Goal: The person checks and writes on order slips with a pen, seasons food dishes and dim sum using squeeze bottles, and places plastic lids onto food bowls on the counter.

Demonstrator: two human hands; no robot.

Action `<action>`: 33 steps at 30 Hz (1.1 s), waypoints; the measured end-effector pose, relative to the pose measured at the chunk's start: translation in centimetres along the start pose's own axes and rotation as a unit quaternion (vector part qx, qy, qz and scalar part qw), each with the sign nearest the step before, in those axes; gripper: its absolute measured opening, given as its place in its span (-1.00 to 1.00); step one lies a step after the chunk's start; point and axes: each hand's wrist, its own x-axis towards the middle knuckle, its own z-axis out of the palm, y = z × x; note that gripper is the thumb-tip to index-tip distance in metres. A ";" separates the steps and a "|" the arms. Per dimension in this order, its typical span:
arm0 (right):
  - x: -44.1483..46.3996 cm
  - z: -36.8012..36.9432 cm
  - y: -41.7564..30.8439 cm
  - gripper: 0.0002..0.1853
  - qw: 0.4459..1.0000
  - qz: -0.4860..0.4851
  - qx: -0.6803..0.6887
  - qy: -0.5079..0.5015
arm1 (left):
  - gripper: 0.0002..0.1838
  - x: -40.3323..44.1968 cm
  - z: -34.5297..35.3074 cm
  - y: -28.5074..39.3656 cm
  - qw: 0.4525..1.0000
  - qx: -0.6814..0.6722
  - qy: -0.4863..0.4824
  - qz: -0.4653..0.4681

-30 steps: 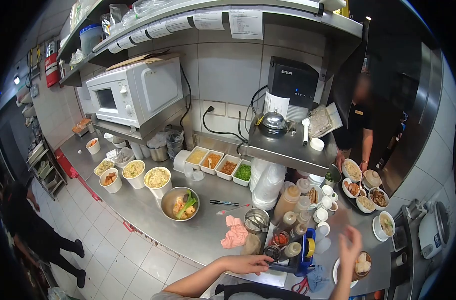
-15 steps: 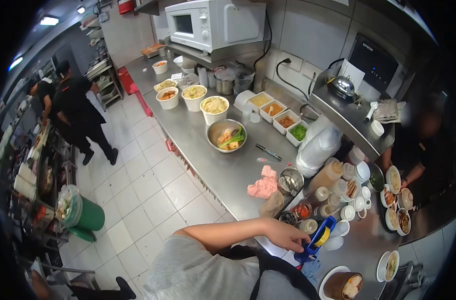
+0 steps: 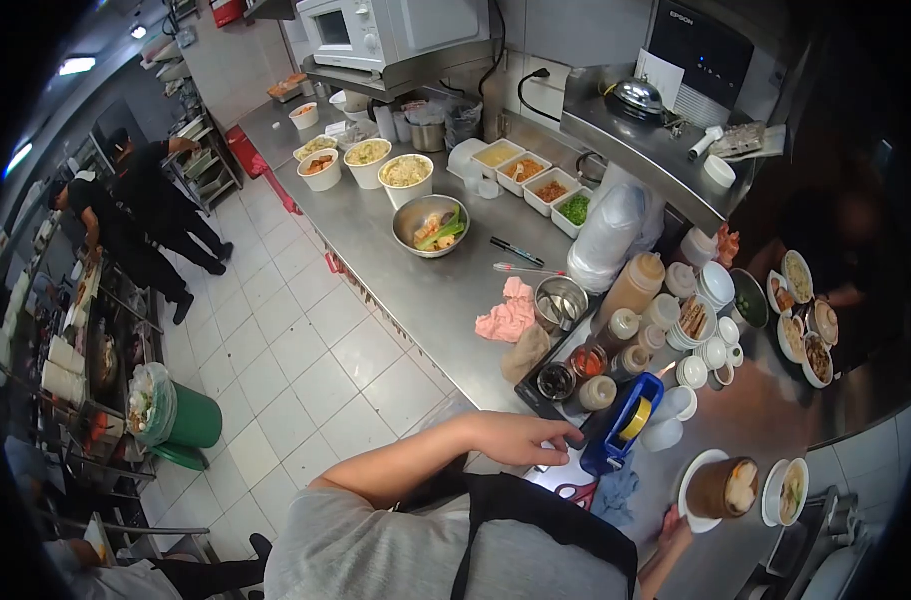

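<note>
My left hand (image 3: 524, 440) is held out with its fingers stretched, over the counter beside a blue tape dispenser (image 3: 606, 455) with a yellow roll. It holds nothing. Red-handled scissors (image 3: 578, 494) and a crumpled blue cloth (image 3: 616, 495) lie close below. My right hand (image 3: 668, 532) grips the near left edge of a white plate (image 3: 692, 512); some of its fingers are hidden. On that plate stands a brown pot (image 3: 709, 488) with pale food on top. Just right of it is a white bowl of soup (image 3: 793, 490).
Sauce bottles (image 3: 636, 285), jars and stacked small white dishes crowd the counter ahead. Farther left are a metal bowl of food (image 3: 406, 232), paper tubs (image 3: 406, 185) and topping containers (image 3: 551, 192). A shelf edge (image 3: 666, 190) juts out above. Two people work across the aisle; another stands at right.
My left hand has come away from the tape dispenser. My right hand has come into view on the plate, which has moved forward, nearer the soup bowl. The view has shifted.
</note>
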 end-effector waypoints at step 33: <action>-34.3 30.6 -3.8 -0.80 0.887 -0.230 -0.010 -0.400 | -0.69 -16.9 -22.2 -19.8 0.992 -0.061 0.051 -0.096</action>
